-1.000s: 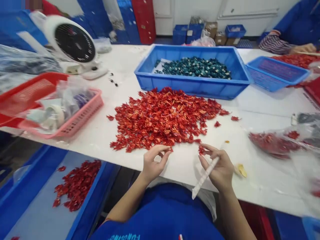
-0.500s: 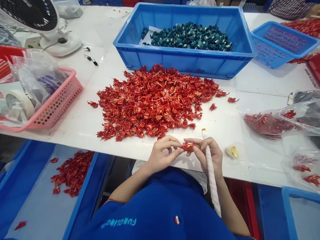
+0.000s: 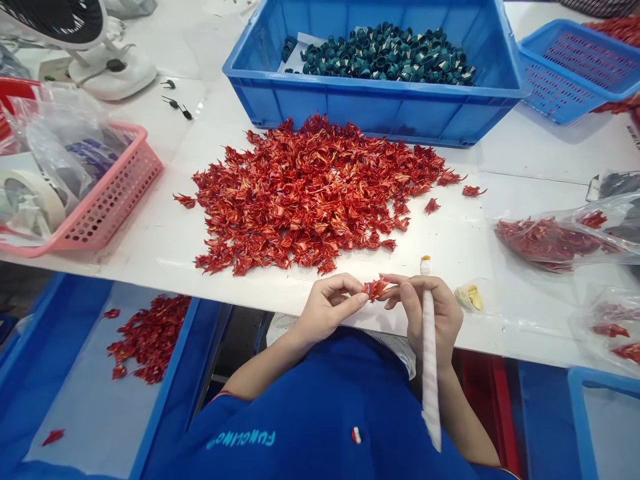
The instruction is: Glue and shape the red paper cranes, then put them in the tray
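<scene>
A blue box [image 3: 370,108] at the top of the frame contains dark green pieces [image 3: 387,59]; a blue bin [image 3: 65,327] at lower left contains red pieces [image 3: 150,340]. The frame edge cuts off the fan [image 3: 60,20] at upper left. Below centre, the left hand [image 3: 327,310] pinches one red flower [image 3: 376,289]. The right hand [image 3: 440,310] is closed around a white stick [image 3: 431,373], its fingertips perhaps touching the flower.

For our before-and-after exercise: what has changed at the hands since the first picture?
The left hand and right hand, apart at first, have come together at one red piece, now pinched by the left. The white stick has swung its lower end rightward. Unchanged: the stick in the right hand, the red pile, the blue bin.
</scene>
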Available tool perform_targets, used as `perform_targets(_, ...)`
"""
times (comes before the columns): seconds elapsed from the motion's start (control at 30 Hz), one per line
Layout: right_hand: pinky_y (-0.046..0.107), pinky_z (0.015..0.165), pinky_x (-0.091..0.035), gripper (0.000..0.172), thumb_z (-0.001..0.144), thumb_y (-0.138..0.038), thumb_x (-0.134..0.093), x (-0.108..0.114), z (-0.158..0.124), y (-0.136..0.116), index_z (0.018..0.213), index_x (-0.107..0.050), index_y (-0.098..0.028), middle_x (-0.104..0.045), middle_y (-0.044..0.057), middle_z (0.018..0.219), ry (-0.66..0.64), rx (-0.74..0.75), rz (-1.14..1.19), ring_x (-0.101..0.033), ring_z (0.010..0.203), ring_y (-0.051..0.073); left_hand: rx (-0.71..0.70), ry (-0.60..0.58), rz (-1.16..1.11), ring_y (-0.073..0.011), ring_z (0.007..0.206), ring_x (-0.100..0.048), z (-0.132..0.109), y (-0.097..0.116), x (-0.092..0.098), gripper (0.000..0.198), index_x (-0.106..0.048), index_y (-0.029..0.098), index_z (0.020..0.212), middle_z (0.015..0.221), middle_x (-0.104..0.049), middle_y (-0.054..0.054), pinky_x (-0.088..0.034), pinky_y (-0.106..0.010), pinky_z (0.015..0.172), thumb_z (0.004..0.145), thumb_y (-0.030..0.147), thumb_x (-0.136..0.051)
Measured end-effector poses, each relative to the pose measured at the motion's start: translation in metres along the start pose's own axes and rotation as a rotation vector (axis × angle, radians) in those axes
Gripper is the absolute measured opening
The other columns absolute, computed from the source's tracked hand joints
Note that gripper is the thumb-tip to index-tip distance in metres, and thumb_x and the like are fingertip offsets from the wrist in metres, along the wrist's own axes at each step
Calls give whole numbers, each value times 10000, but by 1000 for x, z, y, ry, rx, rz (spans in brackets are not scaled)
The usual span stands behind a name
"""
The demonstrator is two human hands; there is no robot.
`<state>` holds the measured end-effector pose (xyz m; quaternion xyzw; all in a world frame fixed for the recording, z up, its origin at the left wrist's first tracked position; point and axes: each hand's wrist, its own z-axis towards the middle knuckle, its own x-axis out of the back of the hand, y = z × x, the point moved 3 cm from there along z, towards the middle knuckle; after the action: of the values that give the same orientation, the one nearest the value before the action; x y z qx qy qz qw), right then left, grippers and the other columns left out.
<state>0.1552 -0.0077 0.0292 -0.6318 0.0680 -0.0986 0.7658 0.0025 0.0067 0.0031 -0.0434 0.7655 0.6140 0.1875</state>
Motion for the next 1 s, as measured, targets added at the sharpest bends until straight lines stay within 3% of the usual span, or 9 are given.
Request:
perform_targets(0.2,273,554,-613,29,871,-223,-657,4,-12,2,853,-654,-201,-767,38,790,-5,43,-132,-743,674,189,0,10,21,-112,650,-560,-2,1,0,311,-691,147,685,713,-633,-26,-454,-218,589,707,435,-804)
perform_targets(0.4,272,587,-625,76,812,-196,-720,1,-16,4,881,-706,-225,-767,8,794,3,89,-205,-716,598,153,114,-19,-50,-81,568,-487,-1,-7,-1,339,-692,140,688,690,-626,-9,-406,-225,562,669,452,-824)
perform_targets(0.67,281,533,-633,81,809,-211,-724,-1,-17,5,890,-719,-209,-775,30,800,-34,24,-175,-733,598,187,171,-58,-70,-51,487,-413,0,-12,-2,395,-642,131,688,651,-576,11,-340,-198,467,660,484,-817)
perform_targets(0.87,294,584,-655,126,783,-203,-753,-2,-15,4,901,-716,-227,-783,29,831,-102,13,-118,-739,613,188,-95,11,192,-130,630,-564,2,-6,-1,390,-636,146,655,682,-616,-44,-439,-227,538,762,508,-731)
perform_targets(1.0,280,614,-659,126,764,-188,-779,-3,-14,6,860,-712,-235,-784,12,814,-98,10,-67,-754,652,196,-355,36,397,-136,641,-576,-1,0,-2,282,-629,163,661,700,-638,-52,-450,-231,526,841,375,-678)
